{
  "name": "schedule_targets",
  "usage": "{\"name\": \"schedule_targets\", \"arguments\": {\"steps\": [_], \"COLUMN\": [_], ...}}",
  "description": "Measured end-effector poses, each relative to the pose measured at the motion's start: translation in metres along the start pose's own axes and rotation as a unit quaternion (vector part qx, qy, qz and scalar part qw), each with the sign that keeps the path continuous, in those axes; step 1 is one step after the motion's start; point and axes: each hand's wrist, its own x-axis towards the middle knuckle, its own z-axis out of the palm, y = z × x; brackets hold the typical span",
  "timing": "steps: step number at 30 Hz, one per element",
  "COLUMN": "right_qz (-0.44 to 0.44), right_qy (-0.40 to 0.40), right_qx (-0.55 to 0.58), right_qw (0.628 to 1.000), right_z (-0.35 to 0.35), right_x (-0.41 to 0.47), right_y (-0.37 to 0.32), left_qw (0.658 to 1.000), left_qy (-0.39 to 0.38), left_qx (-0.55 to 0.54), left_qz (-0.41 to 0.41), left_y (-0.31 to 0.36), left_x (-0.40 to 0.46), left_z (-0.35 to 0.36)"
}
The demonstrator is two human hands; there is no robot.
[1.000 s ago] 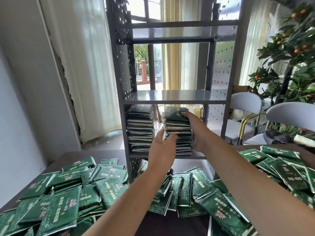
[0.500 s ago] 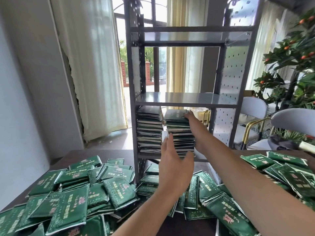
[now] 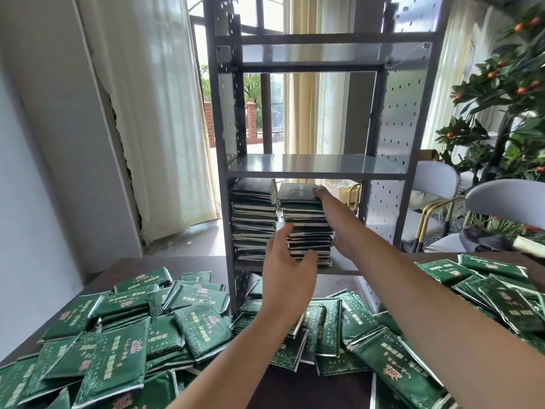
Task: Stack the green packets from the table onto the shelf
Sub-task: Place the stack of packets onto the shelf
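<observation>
A grey metal shelf (image 3: 315,174) stands on the dark table (image 3: 188,264). Two tall stacks of green packets sit side by side on its lower board, the left stack (image 3: 253,219) and the right stack (image 3: 306,231). My right hand (image 3: 331,206) reaches along the right side of the right stack, its straight fingers touching the top packet. My left hand (image 3: 289,270) hovers just in front of that stack with fingers spread and holds nothing. Loose green packets (image 3: 118,343) cover the table to the left, in the middle (image 3: 339,329) and to the right (image 3: 501,290).
Perforated side panels (image 3: 395,119) close the shelf on both sides. Two grey chairs (image 3: 507,202) and a plant with orange fruit (image 3: 519,84) stand at the right. White curtains (image 3: 153,113) and a wall are at the left.
My left hand has let go of the right stack and drawn back towards me, fingers spread. My right hand has slid up to the stack's top packet.
</observation>
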Motion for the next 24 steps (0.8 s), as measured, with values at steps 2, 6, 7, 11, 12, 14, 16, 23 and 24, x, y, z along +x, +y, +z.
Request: {"name": "schedule_targets", "arguments": {"steps": [2,6,7,11,12,14,16,23,24], "right_qz": [-0.015,-0.033,-0.037,-0.045,-0.047,-0.052,-0.054,-0.058,-0.059], "right_qy": [0.005,0.024,0.025,0.039,0.046,0.054,0.056,0.057,0.062], "right_qx": [-0.023,-0.037,-0.038,-0.034,-0.032,-0.031,-0.036,-0.077,-0.078], "right_qw": [1.0,0.998,0.998,0.998,0.997,0.997,0.996,0.994,0.993], "right_z": [0.0,-0.002,-0.003,-0.005,-0.005,-0.005,-0.006,-0.005,-0.007], "right_x": [-0.001,-0.002,-0.003,-0.006,-0.008,-0.011,-0.012,-0.016,-0.017], "right_y": [-0.003,-0.008,-0.01,-0.011,-0.012,-0.014,-0.018,-0.023,-0.024], "left_qw": [1.0,0.999,0.999,0.998,0.998,0.999,0.999,0.998,0.998], "left_qy": [0.011,0.034,0.038,0.047,0.048,0.042,0.035,0.039,0.041], "left_qx": [-0.006,0.008,0.014,0.029,0.032,0.033,0.03,0.034,0.034], "left_qz": [-0.003,-0.005,-0.003,0.003,0.002,-0.005,-0.015,-0.021,-0.022], "left_y": [-0.003,-0.004,-0.004,-0.007,-0.007,-0.006,-0.005,-0.008,-0.008], "left_x": [0.003,0.007,0.007,0.009,0.009,0.009,0.008,0.009,0.009], "left_z": [-0.003,-0.012,-0.014,-0.019,-0.02,-0.022,-0.023,-0.023,-0.022]}}
